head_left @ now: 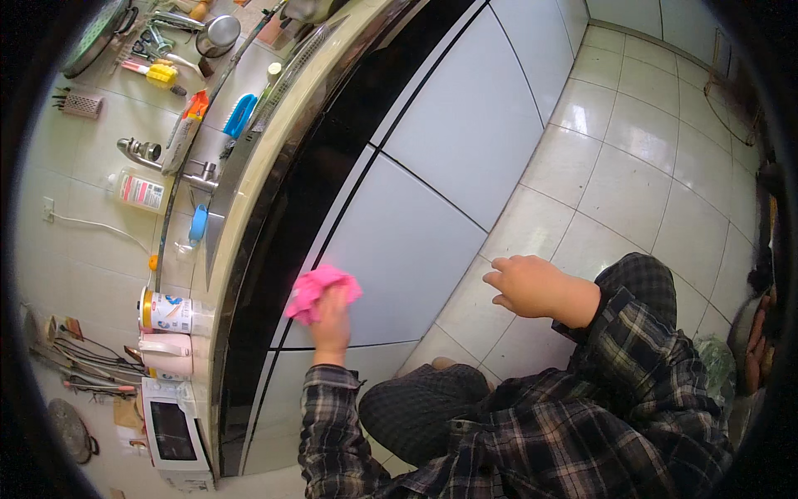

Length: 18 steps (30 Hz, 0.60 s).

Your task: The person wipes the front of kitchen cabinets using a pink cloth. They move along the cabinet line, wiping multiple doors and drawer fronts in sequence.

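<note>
My left hand [331, 323] presses a bunched bright pink cloth [322, 291] against a pale grey cabinet door [407, 249], close to the dark gap along the door's counter-side edge. The cloth partly covers that gap, and my fingers are slightly blurred. Out over the tiled floor, my right hand [524, 285] hangs in the air in front of my knee. Its fingers are loosely bent and apart, with nothing in them. Both sleeves are dark plaid.
Along the counter edge [249, 224] stand a white microwave [174, 437], a pink kettle [166, 356] and a white tin [170, 312]. A faucet [199, 176] and blue brush [240, 116] lie farther along. Glossy tiles [623, 175] cover the floor; clutter lines the far right.
</note>
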{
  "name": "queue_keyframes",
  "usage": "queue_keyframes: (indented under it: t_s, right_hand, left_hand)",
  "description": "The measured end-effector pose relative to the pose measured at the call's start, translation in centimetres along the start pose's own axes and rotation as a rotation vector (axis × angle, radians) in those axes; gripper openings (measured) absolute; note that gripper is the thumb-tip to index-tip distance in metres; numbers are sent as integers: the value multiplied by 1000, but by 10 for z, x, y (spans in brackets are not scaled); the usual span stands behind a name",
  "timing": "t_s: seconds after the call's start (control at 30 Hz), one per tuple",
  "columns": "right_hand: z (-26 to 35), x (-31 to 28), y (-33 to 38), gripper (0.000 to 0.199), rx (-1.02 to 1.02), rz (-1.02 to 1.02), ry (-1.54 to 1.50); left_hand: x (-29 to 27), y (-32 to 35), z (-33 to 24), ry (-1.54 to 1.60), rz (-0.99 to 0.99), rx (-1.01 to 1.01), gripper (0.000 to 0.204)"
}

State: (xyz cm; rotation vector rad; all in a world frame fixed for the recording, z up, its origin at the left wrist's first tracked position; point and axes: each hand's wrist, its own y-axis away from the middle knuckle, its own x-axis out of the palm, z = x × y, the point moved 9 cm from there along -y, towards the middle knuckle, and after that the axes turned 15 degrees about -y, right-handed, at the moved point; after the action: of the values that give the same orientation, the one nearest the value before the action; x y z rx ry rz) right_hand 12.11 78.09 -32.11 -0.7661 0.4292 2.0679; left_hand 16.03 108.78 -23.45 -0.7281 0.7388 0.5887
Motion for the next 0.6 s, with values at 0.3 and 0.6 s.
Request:
queue_keyframes:
  t_s: [0.3,0.6]
  right_hand:
    - [-2,13,-8,37,-11,26,24]
    - [-4,12,-5,32,-15,29,24]
  left_hand:
    - [35,3,-58,-280,336,278,44]
    - [46,7,-48,-523,212,472,50]
